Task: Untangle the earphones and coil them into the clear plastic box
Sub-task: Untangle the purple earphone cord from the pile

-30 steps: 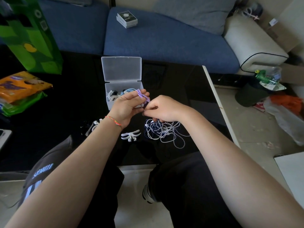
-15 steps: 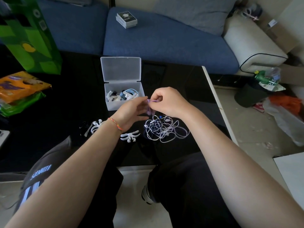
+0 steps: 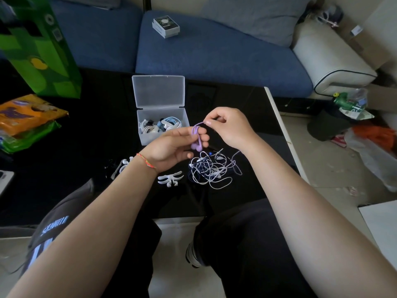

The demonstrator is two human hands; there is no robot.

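Purple earphones between both hands' grip

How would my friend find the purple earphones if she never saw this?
Look at the black table in front of the blue sofa, just right of the clear plastic box. Both hands meet there, above the tangled pile, and the purple earphones are looped over the left hand's fingers. They are the only purple ones held up; the pile's wires look mostly white and dark.
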